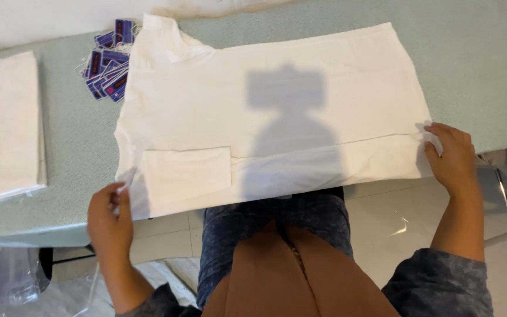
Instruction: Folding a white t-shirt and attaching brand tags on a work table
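Both your hands pinched a white folded T-shirt [271,111]: left hand [110,217] grasping its seven o'clock corner, right hand [450,155] its four o'clock edge.

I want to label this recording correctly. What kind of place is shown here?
Probably a garment packing or finishing workplace. The two hands, left hand and right hand, grip a white T-shirt spread on a green table, beside a pile of blue hang tags and a stack of folded white cloth.

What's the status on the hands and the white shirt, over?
Left hand pinching white shirt at near-left corner. Right hand gripping its near-right edge. Shirt flat on table, partly folded. Blue tags beside it, apart.
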